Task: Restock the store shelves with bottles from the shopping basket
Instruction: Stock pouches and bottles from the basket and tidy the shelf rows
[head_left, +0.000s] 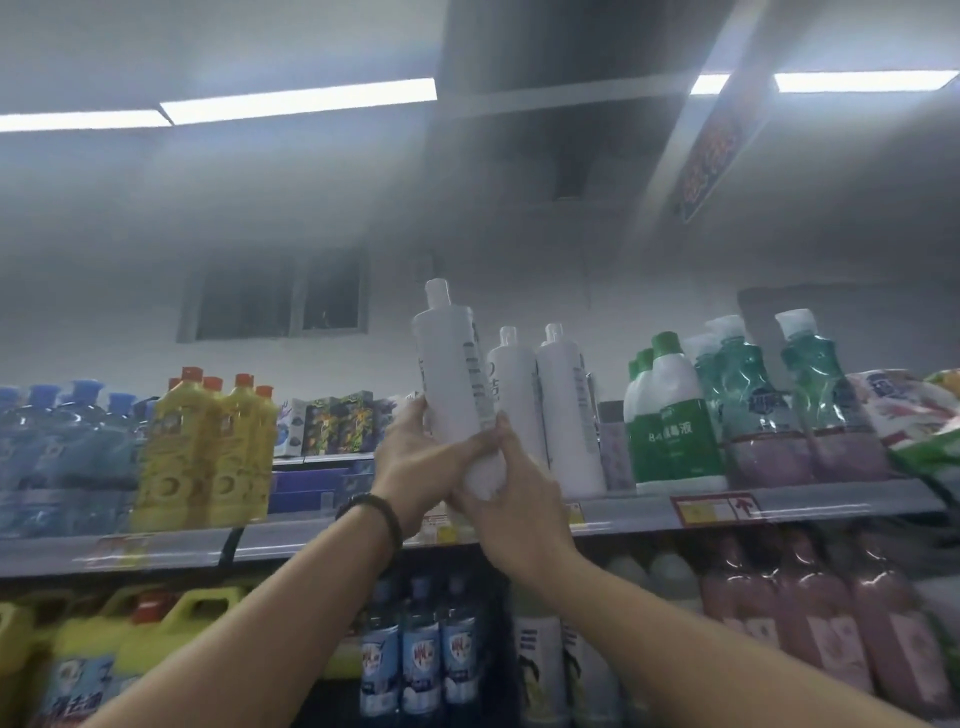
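Observation:
A tall white bottle (451, 374) with a white cap is held up, slightly tilted, in front of the top shelf (649, 512). My left hand (415, 467) grips its lower left side, a dark bracelet on that wrist. My right hand (511, 506) grips its base from the right and below. Two matching white bottles (545, 410) stand upright on the shelf just right of it. The shopping basket is out of view.
Left on the top shelf stand yellow bottles (208, 457), blue bottles (57, 457) and small boxes (332, 426). To the right are green-and-white bottles (670, 431), teal bottles (769, 400) and bags (914, 415). The lower shelf holds yellow jugs, blue bottles and pink bottles.

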